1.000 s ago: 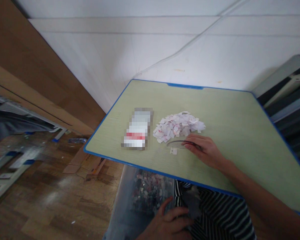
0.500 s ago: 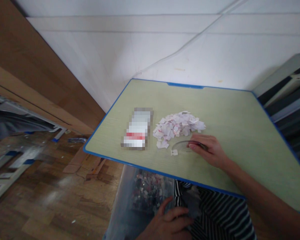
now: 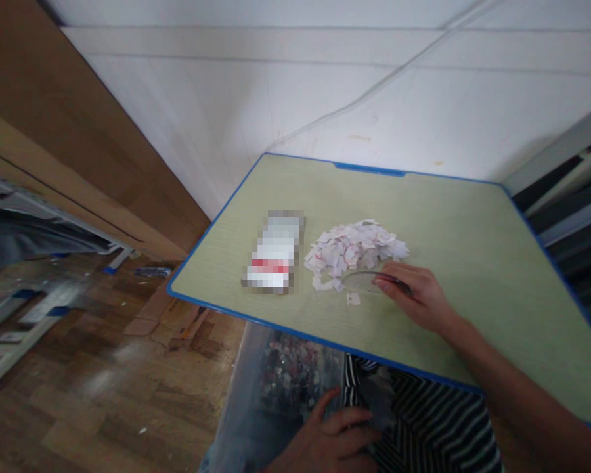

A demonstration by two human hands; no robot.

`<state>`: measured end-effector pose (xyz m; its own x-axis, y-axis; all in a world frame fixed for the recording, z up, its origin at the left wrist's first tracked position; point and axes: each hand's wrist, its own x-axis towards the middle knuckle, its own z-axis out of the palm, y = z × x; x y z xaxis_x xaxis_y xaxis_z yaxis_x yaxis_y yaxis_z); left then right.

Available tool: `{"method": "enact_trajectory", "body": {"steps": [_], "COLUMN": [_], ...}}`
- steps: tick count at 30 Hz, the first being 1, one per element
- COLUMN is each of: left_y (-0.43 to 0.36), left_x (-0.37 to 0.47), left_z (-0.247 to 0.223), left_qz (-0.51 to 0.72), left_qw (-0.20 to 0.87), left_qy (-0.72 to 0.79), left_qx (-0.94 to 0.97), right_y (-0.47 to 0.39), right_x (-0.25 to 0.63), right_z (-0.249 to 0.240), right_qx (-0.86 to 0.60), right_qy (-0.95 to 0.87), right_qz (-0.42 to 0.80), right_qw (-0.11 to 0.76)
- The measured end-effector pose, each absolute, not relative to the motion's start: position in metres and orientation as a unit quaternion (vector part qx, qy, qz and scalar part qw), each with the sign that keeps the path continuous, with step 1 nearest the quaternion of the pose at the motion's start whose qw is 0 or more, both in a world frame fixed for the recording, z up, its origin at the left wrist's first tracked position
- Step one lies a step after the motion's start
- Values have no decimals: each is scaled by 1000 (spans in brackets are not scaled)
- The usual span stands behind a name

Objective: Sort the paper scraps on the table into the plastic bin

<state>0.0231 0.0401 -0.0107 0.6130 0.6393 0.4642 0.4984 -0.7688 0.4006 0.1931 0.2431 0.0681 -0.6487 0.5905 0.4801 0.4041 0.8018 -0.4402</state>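
My right hand (image 3: 416, 292) is closed around slim, curved metal tweezers (image 3: 362, 272). Their tips point left, at the near edge of a pile of small torn paper pieces (image 3: 357, 246), by a few loose scraps; whether they grip one I cannot tell. One separate paper piece (image 3: 353, 299) with a faint mark lies just below the tweezers. Low in the view, my left hand (image 3: 329, 437) rests beneath the table edge against striped cloth, fingers spread. Something grey and thin (image 3: 380, 397) lies by its fingertips, too dim to name.
A blurred-out flat phone-like thing (image 3: 274, 251) lies left of the pile on the pale green table (image 3: 448, 210) with its blue rim. Under the front edge stands a clear plastic bin (image 3: 231, 407) holding many scraps. A wall closes off the back; folded frames (image 3: 571, 171) lean at right.
The tweezers' tips have moved from beside the single marked paper piece to the loose scraps at the pile's near edge. The view has shifted slightly; my left hand stays put.
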Motion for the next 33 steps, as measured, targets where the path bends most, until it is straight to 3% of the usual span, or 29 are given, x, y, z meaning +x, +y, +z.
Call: {"method": "enact_trajectory", "body": {"steps": [12,21,26,33], "left_y": [38,39,37,38], "left_x": [23,24,23,24], "left_z": [-12,-10,-11,-12], "left_qz": [288,302,273,275], "left_qw": [120,128,121,120], "left_qy": [322,323,330,326], "left_qx": [894,888,896,896], "right_y": [243,244,242,243], "right_x": [205,197,201,207], "right_z": [79,65,73,80], "right_qx": [-297,-289,-280,-301], "right_qy": [-884,-905,-889,-884], "right_qz": [146,130,143,131], "right_qw": [331,284,333,332]}}
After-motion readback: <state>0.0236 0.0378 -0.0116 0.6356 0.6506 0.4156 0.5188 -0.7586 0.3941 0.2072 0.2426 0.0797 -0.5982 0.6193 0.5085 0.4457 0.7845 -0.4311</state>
